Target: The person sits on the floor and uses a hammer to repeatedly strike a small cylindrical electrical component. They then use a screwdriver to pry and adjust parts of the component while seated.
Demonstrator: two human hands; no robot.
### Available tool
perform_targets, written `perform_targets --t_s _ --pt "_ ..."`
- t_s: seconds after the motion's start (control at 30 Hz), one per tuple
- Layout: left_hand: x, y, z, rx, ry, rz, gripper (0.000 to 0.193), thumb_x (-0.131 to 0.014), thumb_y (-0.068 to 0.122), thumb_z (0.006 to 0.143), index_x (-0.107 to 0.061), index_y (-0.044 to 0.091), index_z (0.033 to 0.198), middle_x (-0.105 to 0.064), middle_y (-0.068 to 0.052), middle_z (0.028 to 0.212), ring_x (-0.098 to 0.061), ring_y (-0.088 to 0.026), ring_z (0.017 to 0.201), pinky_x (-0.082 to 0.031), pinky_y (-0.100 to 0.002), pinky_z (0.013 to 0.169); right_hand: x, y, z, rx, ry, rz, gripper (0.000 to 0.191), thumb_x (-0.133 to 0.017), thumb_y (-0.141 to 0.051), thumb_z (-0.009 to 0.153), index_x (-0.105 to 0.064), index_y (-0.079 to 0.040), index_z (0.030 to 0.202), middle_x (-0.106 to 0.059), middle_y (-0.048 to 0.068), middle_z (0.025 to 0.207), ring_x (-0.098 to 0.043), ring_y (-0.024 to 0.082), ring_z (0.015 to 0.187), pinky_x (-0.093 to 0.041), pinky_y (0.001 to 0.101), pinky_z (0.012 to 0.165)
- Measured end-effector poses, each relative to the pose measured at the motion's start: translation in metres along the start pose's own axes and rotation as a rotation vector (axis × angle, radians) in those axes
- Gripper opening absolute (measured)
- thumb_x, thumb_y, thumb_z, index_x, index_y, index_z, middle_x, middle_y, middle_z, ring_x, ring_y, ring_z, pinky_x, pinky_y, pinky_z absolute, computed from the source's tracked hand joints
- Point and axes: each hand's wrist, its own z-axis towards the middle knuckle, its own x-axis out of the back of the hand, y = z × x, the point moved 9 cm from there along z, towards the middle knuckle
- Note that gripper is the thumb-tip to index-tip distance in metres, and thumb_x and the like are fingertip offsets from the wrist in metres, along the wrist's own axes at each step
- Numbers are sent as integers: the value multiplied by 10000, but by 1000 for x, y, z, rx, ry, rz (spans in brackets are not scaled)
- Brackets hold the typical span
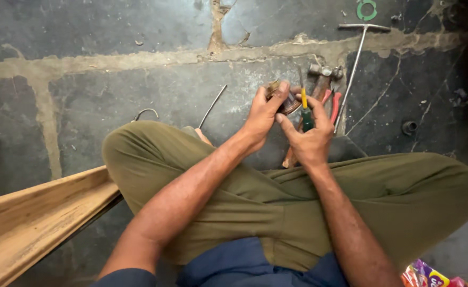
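One screwdriver (305, 112) gripped in right hand (309, 137); left hand (261, 116) grips one brass fitting (279, 95).

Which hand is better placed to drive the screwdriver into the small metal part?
Likely the right hand: it already grips the screwdriver, tip toward the small metal part that the left hand pinches.

The fitting (283, 98) is small, brass-brown and dark, pinched at chest height in the left hand (260, 118), thumb across its top. The screwdriver (305, 109) has a green handle with a yellow collar; it stands nearly upright in the right hand (309, 139), shaft rising just beside the fitting.
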Motion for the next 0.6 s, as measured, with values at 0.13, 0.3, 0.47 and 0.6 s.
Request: perform_targets --t_s 0.13,0.3,0.47,0.6 --pt "9 5 -3 -123 65 111 505 -660 462 1004 -553 20 1223 -656 -46 1069 -606 -107 972 -514 -278 880 -2 -3 5 63 -41 -5 527 -859 -122 866 -652 8 1333 -727 138 1256 -687 198 1172 -527 327 1055" --pt "14 10 0 -154 39 75 499 -650 467 1018 -569 16 1218 -616 -5 1026 -563 -88 927 -490 -268 831 -5 -1 8 134 -76 6 528 -852 -121 882 -656 7 1355 -722 145 1307 -674 201 1230 -511 333 1097" --pt "26 32 17 -204 122 147 470 -687 442 985 -569 25 1167 -638 -28 937 -581 -106 806 -482 -284 724 2 45 10 -88 33 2 349 -709 -189 1021 -637 23 1288 -710 158 1167 -662 249 1064 -532 376 947" --pt "42 58 7 -232 306 298 445 -758 380 914 -582 35 1135 -654 -57 959 -612 -136 806 -539 -331 725 -15 60 6 0 -96 -372 244 -602 -141 1070 -600 32 1242 -680 253 1102 -679 433 1008 -524 508 866"
